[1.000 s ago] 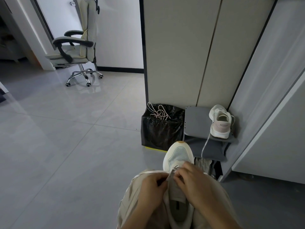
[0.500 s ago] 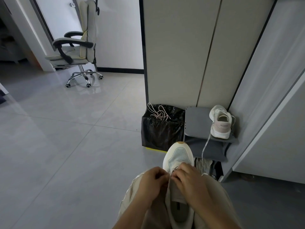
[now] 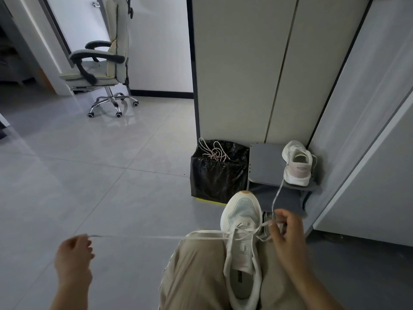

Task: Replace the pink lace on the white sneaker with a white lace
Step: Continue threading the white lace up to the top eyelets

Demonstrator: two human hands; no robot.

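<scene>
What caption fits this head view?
Left hand and right hand hold white lace ends, threaded through the sneaker on the lap.

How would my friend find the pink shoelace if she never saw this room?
Look at the tall beige cabinet. At its foot stands a black-bagged bin, left of a grey shelf holding a sneaker. The pink lace is the loose tangle on top of the bag, pale against the black plastic.

white sneaker (image 3: pixel 242 222), white lace (image 3: pixel 156 237), pink lace (image 3: pixel 213 151) on black bin bag (image 3: pixel 214 175), beige trousers (image 3: pixel 196 269)
</scene>
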